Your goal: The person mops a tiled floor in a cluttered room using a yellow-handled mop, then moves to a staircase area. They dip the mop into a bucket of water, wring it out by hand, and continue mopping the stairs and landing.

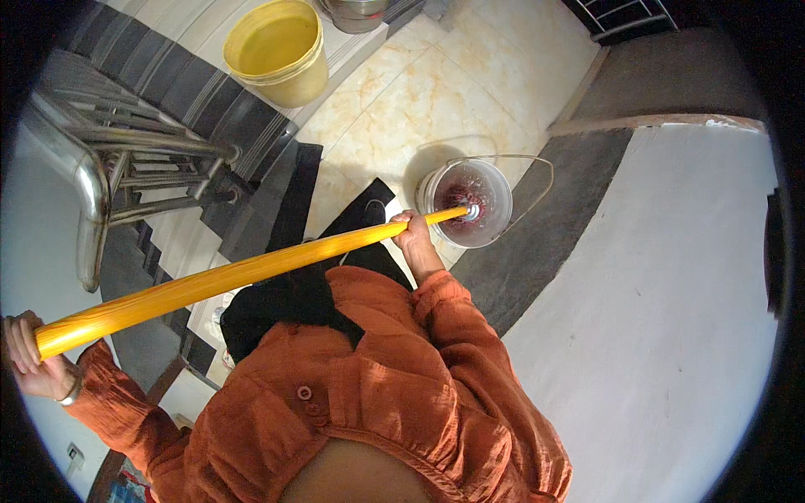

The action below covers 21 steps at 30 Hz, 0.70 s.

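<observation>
Pale, marbled floor tiles (495, 101) opened out ahead, and there on the right rose a white wall (654, 293) with a dark grey band (537, 243) along its foot! Striped black, grey and white steps (180, 63) filled the left side.

And the hands: the left hand (40, 360), far out to the left, had its fingers curled round the thick end of a yellow pole (226, 281); the right hand (417, 241), well forward, was closed round it near the lower end. Down went that end into a white pail (508, 205) on the tiles, a reddish mass at its tip, too unclear to name.

Beyond sat a yellow bucket (298, 88), a metal pot (356, 17) just beside it. Steel railings (159, 159) stood at left, and the pole cut right across the view, hiding part of the steps!
</observation>
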{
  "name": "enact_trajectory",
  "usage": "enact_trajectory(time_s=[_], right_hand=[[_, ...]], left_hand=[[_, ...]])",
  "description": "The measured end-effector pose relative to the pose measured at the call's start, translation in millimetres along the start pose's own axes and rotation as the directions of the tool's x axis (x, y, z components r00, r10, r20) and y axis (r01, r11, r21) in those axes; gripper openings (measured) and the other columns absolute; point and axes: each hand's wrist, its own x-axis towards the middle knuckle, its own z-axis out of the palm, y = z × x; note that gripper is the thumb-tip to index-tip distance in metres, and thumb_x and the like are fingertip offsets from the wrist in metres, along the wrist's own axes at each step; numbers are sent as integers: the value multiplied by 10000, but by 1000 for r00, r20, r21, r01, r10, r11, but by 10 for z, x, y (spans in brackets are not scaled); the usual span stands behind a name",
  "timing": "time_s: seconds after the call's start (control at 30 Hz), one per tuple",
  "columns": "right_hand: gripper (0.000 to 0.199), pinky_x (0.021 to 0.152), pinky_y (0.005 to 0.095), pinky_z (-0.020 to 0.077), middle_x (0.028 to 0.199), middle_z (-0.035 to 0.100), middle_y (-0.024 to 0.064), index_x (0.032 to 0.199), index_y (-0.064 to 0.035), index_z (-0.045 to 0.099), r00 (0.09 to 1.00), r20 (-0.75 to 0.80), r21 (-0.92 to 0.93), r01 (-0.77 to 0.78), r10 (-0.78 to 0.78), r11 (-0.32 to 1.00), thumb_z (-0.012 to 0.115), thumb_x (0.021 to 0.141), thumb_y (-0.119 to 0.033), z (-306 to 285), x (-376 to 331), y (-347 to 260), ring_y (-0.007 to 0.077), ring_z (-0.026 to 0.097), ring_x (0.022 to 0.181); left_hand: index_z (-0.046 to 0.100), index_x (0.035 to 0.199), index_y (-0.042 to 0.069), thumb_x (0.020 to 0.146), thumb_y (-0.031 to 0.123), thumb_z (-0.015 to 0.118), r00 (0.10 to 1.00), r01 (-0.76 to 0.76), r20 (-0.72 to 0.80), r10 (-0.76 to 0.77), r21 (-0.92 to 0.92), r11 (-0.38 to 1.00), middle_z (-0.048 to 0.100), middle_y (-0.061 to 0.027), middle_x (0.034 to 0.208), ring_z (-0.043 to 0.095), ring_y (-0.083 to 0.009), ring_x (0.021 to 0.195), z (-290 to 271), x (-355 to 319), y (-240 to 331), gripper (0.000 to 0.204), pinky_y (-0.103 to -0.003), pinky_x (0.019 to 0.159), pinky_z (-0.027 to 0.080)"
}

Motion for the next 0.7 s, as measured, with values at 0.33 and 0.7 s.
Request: enact_trajectory(time_s=[0.33,0.7], right_hand=[[292,355,220,323,454,297,-11,556,-122,314,988,-67,42,-135,137,990,354,836,-196,-491,1319,-972,111,331,360],[219,372,239,355,470,308,-7,563,-130,325,994,-74,22,-76,78,997,398,768,-102,-875,1756,-1280,134,355,368]], left_hand=[[366,753,58,830,173,409,975,19,219,-28,44,999,382,32,454,321,-49,282,2460,-309,-1767,145,-157,273,323],[377,718,49,839,119,429,969,19,247,-8,-43,999,402,33,401,360,-64,273,2651,-458,-2331,149,-191,278,356]])
